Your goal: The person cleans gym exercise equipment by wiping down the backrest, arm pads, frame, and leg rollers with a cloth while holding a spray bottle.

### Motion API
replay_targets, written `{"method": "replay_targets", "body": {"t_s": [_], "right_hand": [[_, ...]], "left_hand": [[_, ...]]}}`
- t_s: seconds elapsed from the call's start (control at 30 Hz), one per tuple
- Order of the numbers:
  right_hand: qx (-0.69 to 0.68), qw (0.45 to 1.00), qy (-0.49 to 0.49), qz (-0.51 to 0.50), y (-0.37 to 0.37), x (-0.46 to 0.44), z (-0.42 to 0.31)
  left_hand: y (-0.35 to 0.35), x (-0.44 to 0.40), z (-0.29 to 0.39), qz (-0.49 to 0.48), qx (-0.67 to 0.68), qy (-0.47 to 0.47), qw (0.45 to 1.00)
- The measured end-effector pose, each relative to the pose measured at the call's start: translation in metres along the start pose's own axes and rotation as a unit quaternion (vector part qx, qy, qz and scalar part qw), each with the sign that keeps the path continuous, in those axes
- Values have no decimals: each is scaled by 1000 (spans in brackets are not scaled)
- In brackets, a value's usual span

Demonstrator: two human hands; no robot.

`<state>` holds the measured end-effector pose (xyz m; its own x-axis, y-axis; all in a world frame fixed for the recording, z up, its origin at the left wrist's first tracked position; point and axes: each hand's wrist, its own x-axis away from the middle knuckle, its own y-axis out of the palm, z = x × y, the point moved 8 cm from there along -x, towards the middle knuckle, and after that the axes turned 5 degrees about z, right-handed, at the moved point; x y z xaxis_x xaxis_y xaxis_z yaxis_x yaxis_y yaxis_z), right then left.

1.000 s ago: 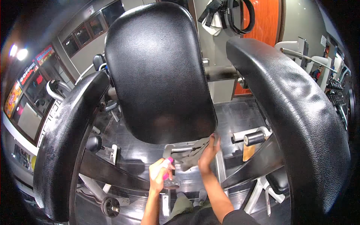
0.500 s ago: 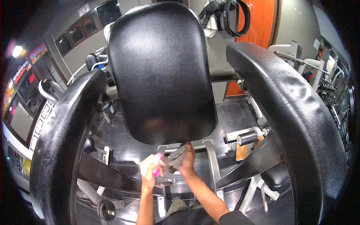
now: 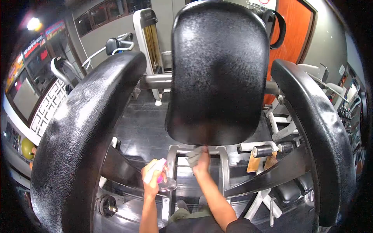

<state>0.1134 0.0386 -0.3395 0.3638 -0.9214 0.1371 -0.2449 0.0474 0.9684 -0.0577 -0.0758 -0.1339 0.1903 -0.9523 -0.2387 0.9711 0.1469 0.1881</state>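
My left hand (image 3: pixel 150 178) is closed around a spray bottle (image 3: pixel 168 185) with a pink and white trigger head and a clear body. A crumpled grey cloth (image 3: pixel 195 157) is in my right hand (image 3: pixel 202 164), which is slightly blurred. That hand and the cloth are at the lower edge of a black padded backrest (image 3: pixel 219 73), over the pale metal frame (image 3: pixel 171 165). Whether the cloth touches the pad's underside I cannot tell. The bottle is held lower and to the left, apart from the pad.
Long black arm pads, left (image 3: pixel 87 128) and right (image 3: pixel 318 128), flank the backrest on curved supports. A weight plate (image 3: pixel 107 206) is low on the left. Small black rollers (image 3: pixel 262 150) sit at right. An orange door (image 3: pixel 290 35) and other gym machines stand behind.
The view has swung to the left, so the backrest appears farther right. My right hand still holds the cloth near the pad's lower edge; my left keeps its grip on the spray bottle.
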Motion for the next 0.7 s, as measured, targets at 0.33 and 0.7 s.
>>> {"method": "replay_targets", "body": {"t_s": [0.33, 0.7], "right_hand": [[105, 966, -66, 225, 88, -17, 76], [9, 971, -2, 240, 95, -9, 69]], "left_hand": [[-26, 11, 0, 11, -4, 4, 1000], [-40, 14, 5, -15, 9, -17, 1000]]}}
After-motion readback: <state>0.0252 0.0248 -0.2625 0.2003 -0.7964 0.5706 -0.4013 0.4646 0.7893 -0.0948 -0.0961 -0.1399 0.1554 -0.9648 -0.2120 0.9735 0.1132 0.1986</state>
